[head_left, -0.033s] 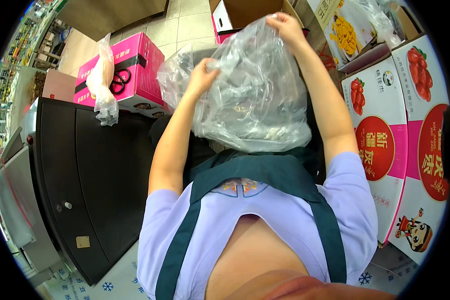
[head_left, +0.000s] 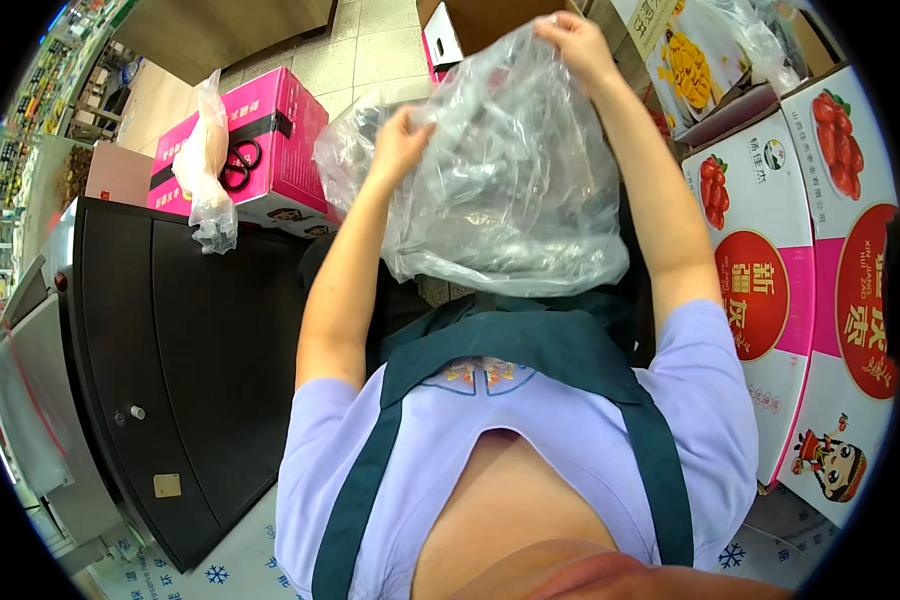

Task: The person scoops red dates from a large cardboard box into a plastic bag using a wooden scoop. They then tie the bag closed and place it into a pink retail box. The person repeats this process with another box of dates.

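Observation:
A large clear plastic bag hangs in front of me, wrinkled and spread wide, its lower edge just beyond my dark green apron. My right hand pinches its upper right corner, the arm stretched far out. On the bag's left side, my left hand is closed on the plastic, lower than the right. What lies behind or inside the bag cannot be made out through the creased film.
To the left stand a black cabinet and a pink carton, with black-handled scissors and a plastic bag on it. An open carton is beyond. White and pink cartons stack at right.
My right hand has risen slightly, drawing the bag's upper corner up. My left hand has shifted up a little, and the bag hangs more spread.

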The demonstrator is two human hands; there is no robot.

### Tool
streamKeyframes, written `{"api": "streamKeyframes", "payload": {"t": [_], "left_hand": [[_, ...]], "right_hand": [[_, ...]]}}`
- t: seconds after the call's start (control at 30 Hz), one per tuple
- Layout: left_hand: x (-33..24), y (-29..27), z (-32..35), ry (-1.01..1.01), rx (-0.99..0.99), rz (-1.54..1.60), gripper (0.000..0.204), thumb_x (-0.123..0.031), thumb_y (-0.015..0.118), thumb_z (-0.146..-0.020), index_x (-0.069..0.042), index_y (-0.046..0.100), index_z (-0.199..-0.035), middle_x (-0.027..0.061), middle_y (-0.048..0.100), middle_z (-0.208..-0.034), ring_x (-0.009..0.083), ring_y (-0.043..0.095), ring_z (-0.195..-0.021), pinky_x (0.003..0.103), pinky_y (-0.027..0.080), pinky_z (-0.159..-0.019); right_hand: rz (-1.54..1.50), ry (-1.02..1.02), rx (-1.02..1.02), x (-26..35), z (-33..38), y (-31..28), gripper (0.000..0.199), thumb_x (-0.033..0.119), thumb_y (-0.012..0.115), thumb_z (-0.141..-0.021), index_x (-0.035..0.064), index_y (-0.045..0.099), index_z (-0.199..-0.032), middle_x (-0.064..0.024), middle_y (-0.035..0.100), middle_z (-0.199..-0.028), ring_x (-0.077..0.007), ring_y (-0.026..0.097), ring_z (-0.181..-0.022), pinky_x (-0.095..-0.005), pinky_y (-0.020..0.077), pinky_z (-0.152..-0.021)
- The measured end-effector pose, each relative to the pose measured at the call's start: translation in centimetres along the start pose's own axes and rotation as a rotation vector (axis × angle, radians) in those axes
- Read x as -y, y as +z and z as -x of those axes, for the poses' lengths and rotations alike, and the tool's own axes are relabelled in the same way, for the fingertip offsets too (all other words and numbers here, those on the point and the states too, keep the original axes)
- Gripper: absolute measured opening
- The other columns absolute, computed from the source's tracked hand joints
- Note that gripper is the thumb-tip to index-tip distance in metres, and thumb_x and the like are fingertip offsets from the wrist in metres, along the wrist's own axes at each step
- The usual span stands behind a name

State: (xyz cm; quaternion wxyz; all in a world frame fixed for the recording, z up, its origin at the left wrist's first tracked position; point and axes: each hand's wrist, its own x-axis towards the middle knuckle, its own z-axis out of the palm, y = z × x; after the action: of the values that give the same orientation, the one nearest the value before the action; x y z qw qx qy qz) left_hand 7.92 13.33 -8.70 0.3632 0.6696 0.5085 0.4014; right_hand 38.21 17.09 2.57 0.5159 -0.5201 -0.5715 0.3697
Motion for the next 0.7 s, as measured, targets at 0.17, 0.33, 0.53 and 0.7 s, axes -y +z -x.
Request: {"api": "streamKeyframes", "payload": {"t": [0.17, 0.33, 0.53, 0.7], "left_hand": [[-7.8, -6.8, -5.9, 0.144, -0.092, 0.166, 0.015, -0.019, 0.065, -0.09, -0.005, 0.064, -0.097, -0.0011, 0.062, -0.074, 0.0069, 0.053, -0.062, 0.025, 0.043, -0.056], [-11.9, -12.6, -5.2, 0.037, -0.079, 0.656, 0.015, -0.016, 0.058, -0.094, -0.007, 0.061, -0.105, 0.0009, 0.063, -0.098, 0.012, 0.06, -0.088, 0.029, 0.049, -0.077], [-5.5, -18.0, -0.4, -0.113, -0.31, 0.986, 0.023, -0.012, 0.05, -0.096, -0.004, 0.056, -0.117, 0.0087, 0.063, -0.112, 0.0231, 0.059, -0.107, 0.042, 0.047, -0.097], [2.7, -21.8, 1.9, -0.24, -0.332, 1.153, 0.032, -0.013, 0.045, -0.098, -0.002, 0.049, -0.128, 0.0126, 0.058, -0.122, 0.0281, 0.056, -0.113, 0.046, 0.044, -0.101]], "right_hand": [[0.222, -0.182, -0.171, 10.4, -2.1, -1.8, 0.022, 0.025, 0.066, -0.087, 0.0076, 0.064, -0.074, 0.0024, 0.056, -0.062, -0.0085, 0.049, -0.055, -0.0257, 0.0397, -0.051], [0.029, -0.142, 0.025, 15.1, 0.4, -2.6, 0.021, 0.021, 0.06, -0.092, 0.0068, 0.063, -0.076, 0.0029, 0.055, -0.061, -0.0059, 0.051, -0.054, -0.0229, 0.0395, -0.05], [0.097, -0.079, 0.008, 0.5, 1.4, -1.7, 0.044, 0.04, 0.057, -0.093, 0.0047, 0.063, -0.118, -0.0035, 0.065, -0.112, -0.0137, 0.057, -0.108, -0.029, 0.0416, -0.095], [0.315, 0.458, 0.379, -12.4, 6.0, 0.6, 0.094, 0.063, 0.063, -0.079, 0.0011, 0.035, -0.144, -0.0179, 0.046, -0.141, -0.0275, 0.04, -0.133, -0.0387, 0.0301, -0.109]]}}
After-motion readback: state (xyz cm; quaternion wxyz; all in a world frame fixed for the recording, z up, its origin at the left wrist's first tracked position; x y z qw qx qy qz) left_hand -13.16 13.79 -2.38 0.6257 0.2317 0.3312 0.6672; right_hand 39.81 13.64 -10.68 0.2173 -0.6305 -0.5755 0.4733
